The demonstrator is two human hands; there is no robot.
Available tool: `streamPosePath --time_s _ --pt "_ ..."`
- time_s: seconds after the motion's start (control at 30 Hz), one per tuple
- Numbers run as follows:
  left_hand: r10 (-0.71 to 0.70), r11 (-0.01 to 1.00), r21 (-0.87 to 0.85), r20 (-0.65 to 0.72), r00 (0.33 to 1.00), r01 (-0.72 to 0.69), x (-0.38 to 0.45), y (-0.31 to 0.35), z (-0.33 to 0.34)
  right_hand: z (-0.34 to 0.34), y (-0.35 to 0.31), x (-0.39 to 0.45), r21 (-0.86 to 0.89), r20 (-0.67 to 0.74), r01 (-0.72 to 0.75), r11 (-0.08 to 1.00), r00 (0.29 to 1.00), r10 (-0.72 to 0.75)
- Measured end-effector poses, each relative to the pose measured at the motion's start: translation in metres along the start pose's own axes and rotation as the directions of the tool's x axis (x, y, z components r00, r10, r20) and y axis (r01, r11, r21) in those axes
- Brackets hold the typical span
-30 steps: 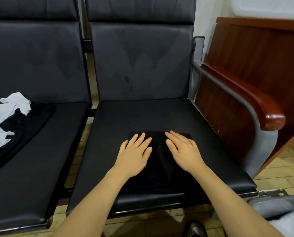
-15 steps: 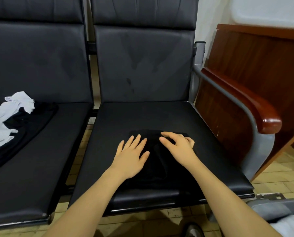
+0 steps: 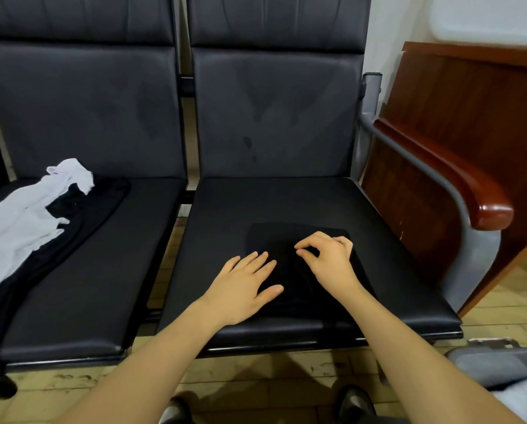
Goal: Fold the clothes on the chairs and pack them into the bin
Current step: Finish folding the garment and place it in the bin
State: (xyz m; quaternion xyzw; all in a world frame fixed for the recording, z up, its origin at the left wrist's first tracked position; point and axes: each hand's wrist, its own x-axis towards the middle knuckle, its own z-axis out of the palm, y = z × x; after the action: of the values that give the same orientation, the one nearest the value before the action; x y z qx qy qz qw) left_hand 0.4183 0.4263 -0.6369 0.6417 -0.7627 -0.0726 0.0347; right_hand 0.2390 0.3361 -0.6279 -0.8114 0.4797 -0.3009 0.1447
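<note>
A person's right hand curls over a folded black garment on the right-hand chair seat, thumb and forefinger meeting in a pinch at the cloth; whether fabric is actually caught between them cannot be told, black on black. The left hand lies flat beside it, fingers straight, pressing the garment's near left part down.

The fold on this piece looks close to finished, and the step in hand appears to be a last tuck or a lift. The next move likely calls for gathering the bundle from below so its layers stay together, then carrying it to the grey bin, whose rim shows at the lower right, near the seat's front corner.

The garment sits toward the seat's front, with bare cushion behind and on both sides. The wooden armrest stands well to the right. On the left-hand chair a white garment lies over another black garment, both unfolded.
</note>
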Motion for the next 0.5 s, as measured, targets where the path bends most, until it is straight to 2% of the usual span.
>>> streamPosePath --time_s 0.13,0.27,0.4,0.5 --pt "0.055 0.994 -0.098 0.012 0.998 -0.054 -0.003 0.012 -0.005 -0.024 0.009 -0.014 0.224 -0.098 -0.006 0.975 0.995 0.028" --pt "0.085 0.962 -0.253 -0.059 0.995 -0.097 -0.004 0.026 -0.007 -0.056 0.022 -0.035 0.358 -0.201 -0.078 0.931 0.967 0.158" --pt "0.156 0.953 -0.251 -0.078 0.985 -0.171 -0.006 0.033 0.0 -0.077 0.034 -0.058 0.321 -0.213 -0.15 0.935 0.951 0.225" --pt "0.164 0.958 -0.217 -0.12 0.979 -0.187 -0.007 0.033 0.006 -0.079 0.032 -0.064 0.217 -0.243 -0.182 0.959 0.941 0.233"
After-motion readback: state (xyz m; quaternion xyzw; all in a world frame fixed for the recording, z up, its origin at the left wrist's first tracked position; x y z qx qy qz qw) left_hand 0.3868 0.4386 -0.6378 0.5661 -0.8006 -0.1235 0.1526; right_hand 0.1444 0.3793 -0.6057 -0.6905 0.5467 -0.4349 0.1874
